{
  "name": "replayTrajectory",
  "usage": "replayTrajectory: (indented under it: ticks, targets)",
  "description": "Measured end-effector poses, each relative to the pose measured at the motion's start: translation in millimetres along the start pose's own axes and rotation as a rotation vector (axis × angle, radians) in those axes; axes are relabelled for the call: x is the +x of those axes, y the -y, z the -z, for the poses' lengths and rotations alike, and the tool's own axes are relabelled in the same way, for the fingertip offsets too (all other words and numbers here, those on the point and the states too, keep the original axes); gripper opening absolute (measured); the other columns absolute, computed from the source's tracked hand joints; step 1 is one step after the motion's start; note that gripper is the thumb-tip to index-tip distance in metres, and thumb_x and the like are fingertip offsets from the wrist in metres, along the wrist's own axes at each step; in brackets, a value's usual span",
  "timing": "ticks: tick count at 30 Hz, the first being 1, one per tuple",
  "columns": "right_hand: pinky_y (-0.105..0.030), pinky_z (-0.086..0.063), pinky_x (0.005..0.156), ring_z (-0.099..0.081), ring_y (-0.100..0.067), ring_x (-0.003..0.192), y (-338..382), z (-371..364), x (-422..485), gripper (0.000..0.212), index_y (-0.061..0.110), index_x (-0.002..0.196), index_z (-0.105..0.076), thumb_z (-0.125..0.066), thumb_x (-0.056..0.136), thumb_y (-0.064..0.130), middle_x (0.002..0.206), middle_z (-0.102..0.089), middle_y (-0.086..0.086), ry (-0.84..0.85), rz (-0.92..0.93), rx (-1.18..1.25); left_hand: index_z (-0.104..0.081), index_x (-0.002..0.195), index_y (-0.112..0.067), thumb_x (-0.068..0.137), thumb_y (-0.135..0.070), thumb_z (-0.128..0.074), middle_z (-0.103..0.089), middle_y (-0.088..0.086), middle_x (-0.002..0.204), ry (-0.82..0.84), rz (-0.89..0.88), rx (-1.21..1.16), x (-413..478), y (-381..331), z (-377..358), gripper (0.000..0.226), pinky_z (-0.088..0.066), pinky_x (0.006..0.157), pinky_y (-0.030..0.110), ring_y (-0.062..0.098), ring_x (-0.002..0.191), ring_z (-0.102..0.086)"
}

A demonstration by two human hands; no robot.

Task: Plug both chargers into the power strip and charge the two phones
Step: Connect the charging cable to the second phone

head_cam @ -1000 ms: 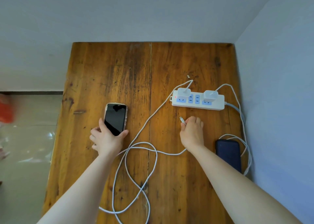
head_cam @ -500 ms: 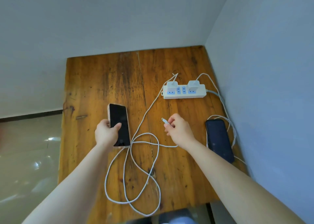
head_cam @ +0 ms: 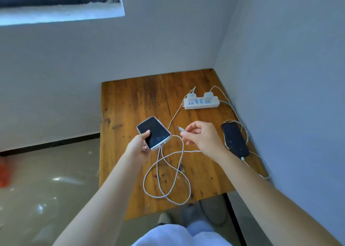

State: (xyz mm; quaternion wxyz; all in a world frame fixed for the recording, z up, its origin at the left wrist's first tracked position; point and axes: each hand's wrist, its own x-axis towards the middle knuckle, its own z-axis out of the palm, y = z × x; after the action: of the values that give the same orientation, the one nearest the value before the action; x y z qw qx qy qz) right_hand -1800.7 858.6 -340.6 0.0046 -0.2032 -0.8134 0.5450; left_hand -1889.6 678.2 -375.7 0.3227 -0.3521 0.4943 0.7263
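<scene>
My left hand (head_cam: 139, 146) grips a phone in a clear case (head_cam: 154, 132), lifted off the wooden table (head_cam: 130, 100) with its dark screen up. My right hand (head_cam: 202, 136) pinches the plug end of a white charging cable (head_cam: 182, 129); its tip points left toward the phone, a short gap away. The cable loops (head_cam: 166, 178) lie on the table below. A white power strip (head_cam: 201, 103) at the back holds two white chargers (head_cam: 191, 96) (head_cam: 208, 95). A second dark phone (head_cam: 235, 139) lies at the right with a cable in its near end.
The table stands in a corner, with a wall behind and a wall close on the right. The power strip's own cord runs right along that wall. The table's front edge is near my knees. Tiled floor lies to the left.
My left hand has lifted the phone off the table and turned it. My right hand has raised the cable plug toward it. The camera has pulled back and tilted up.
</scene>
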Motion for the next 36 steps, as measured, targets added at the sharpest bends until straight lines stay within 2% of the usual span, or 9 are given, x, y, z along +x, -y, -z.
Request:
replayTrajectory:
  ticks: [3, 8, 14, 18, 24, 26, 28, 31, 36]
  targets:
    - [-0.014, -0.055, 0.057, -0.070, -0.009, 0.065, 23, 10, -23, 0.008, 0.020, 0.085, -0.066, -0.070, 0.084, 0.027, 0.075, -0.074, 0.008, -0.036, 0.087, -0.016, -0.047, 0.127, -0.003, 0.086, -0.006, -0.064, -0.066, 0.015, 0.098, 0.043, 0.005, -0.045, -20, -4, 1, 0.045, -0.055, 0.046, 0.029, 0.026, 0.080, -0.066]
    - [-0.014, -0.054, 0.060, -0.069, -0.005, 0.075, 53, 28, -43, 0.006, 0.025, 0.083, -0.067, -0.071, 0.084, 0.029, 0.078, -0.073, 0.011, -0.070, 0.206, -0.089, -0.046, 0.127, -0.002, 0.085, -0.004, -0.064, -0.064, 0.019, 0.098, 0.092, 0.000, -0.095, -47, -11, -6, 0.046, -0.054, 0.040, 0.028, 0.028, 0.081, -0.066]
    - [-0.008, -0.045, 0.055, -0.064, 0.001, 0.059, 66, 29, -51, 0.010, 0.031, 0.078, -0.062, -0.065, 0.087, 0.033, 0.066, -0.069, 0.016, -0.023, 0.251, -0.231, -0.048, 0.127, -0.004, 0.086, -0.009, -0.066, -0.064, 0.020, 0.104, 0.131, 0.016, -0.125, -73, -16, -26, 0.045, -0.054, 0.040, 0.027, 0.029, 0.082, -0.066]
    - [-0.012, -0.045, 0.056, -0.063, 0.005, 0.061, 66, 25, -50, 0.018, 0.037, 0.072, -0.057, -0.063, 0.088, 0.034, 0.061, -0.066, 0.018, -0.012, 0.277, -0.298, -0.046, 0.128, -0.005, 0.087, -0.008, -0.064, -0.062, 0.020, 0.113, 0.134, -0.007, -0.140, -83, -13, -39, 0.045, -0.056, 0.048, 0.027, 0.030, 0.087, -0.066]
    - [-0.014, -0.045, 0.059, -0.060, 0.015, 0.067, 62, 27, -42, 0.011, 0.033, 0.077, -0.060, -0.063, 0.088, 0.035, 0.061, -0.062, 0.022, -0.031, 0.290, -0.349, -0.045, 0.130, -0.005, 0.087, -0.006, -0.063, -0.061, 0.020, 0.118, 0.129, -0.016, -0.182, -87, -7, -53, 0.047, -0.056, 0.060, 0.034, 0.032, 0.101, -0.064]
    - [-0.013, -0.044, 0.059, -0.061, 0.012, 0.065, 62, 28, -40, 0.012, 0.032, 0.077, -0.060, -0.063, 0.088, 0.036, 0.061, -0.061, 0.023, -0.045, 0.292, -0.366, -0.044, 0.131, -0.007, 0.087, -0.007, -0.063, -0.061, 0.019, 0.119, 0.119, -0.021, -0.197, -86, -6, -56, 0.048, -0.055, 0.060, 0.034, 0.032, 0.102, -0.064]
    - [-0.011, -0.042, 0.058, -0.063, 0.001, 0.060, 62, 28, -38, 0.016, 0.032, 0.074, -0.060, -0.062, 0.089, 0.036, 0.060, -0.060, 0.021, -0.062, 0.298, -0.398, -0.043, 0.130, -0.007, 0.087, -0.006, -0.064, -0.061, 0.020, 0.119, 0.124, -0.029, -0.225, -84, -4, -58, 0.048, -0.055, 0.056, 0.034, 0.032, 0.102, -0.064]
    - [-0.006, -0.033, 0.058, -0.064, -0.009, 0.062, 61, 29, -36, 0.018, 0.030, 0.072, -0.060, -0.062, 0.089, 0.035, 0.064, -0.065, 0.012, -0.074, 0.290, -0.459, -0.043, 0.127, -0.008, 0.086, -0.004, -0.064, -0.062, 0.019, 0.114, 0.126, -0.043, -0.269, -79, -2, -61, 0.046, -0.056, 0.052, 0.032, 0.032, 0.097, -0.065]
    - [-0.003, -0.028, 0.060, -0.062, -0.008, 0.062, 61, 29, -32, 0.016, 0.030, 0.075, -0.057, -0.062, 0.090, 0.033, 0.068, -0.063, 0.010, -0.088, 0.292, -0.521, -0.045, 0.117, -0.010, 0.084, -0.002, -0.065, -0.063, 0.018, 0.100, 0.106, -0.050, -0.315, -69, 1, -65, 0.040, -0.057, 0.042, 0.031, 0.032, 0.080, -0.066]
